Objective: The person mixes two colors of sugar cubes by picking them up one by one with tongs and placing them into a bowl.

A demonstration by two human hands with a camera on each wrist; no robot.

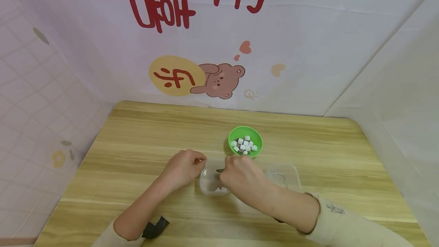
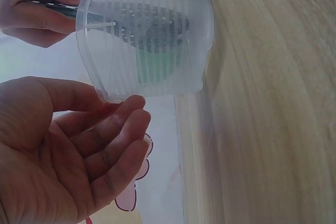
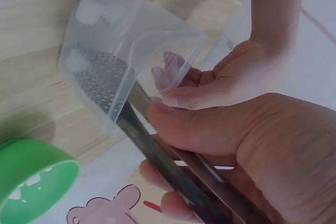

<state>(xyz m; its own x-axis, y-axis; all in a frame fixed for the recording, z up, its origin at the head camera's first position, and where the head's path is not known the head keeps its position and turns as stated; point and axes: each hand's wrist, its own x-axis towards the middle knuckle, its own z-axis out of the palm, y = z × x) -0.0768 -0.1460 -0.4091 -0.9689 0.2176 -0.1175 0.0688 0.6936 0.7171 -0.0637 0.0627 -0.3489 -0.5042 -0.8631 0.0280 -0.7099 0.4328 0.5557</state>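
Note:
In the head view my left hand (image 1: 183, 167) is at the left rim of a clear plastic container (image 1: 204, 186). The left wrist view shows its thumb and index finger pinching that rim, the other fingers loosely bent. My right hand (image 1: 241, 174) grips metal tongs (image 3: 152, 150), its thumb on one arm and fingers curled round the other. Their perforated heads (image 3: 102, 85) reach down inside the container. A few white pieces (image 3: 89, 11) show through the container's wall near its bottom. From above, my right hand covers much of the container's right side.
Just behind the container stands a green bowl (image 1: 244, 129) holding several white cubes (image 1: 245, 143). A second clear container (image 1: 293, 172) is to the right, partly hidden by my right forearm. A black strap (image 1: 159, 228) sticks out beside my left wrist. Behind the wooden table (image 1: 164, 125) hangs a printed backdrop (image 1: 298, 41).

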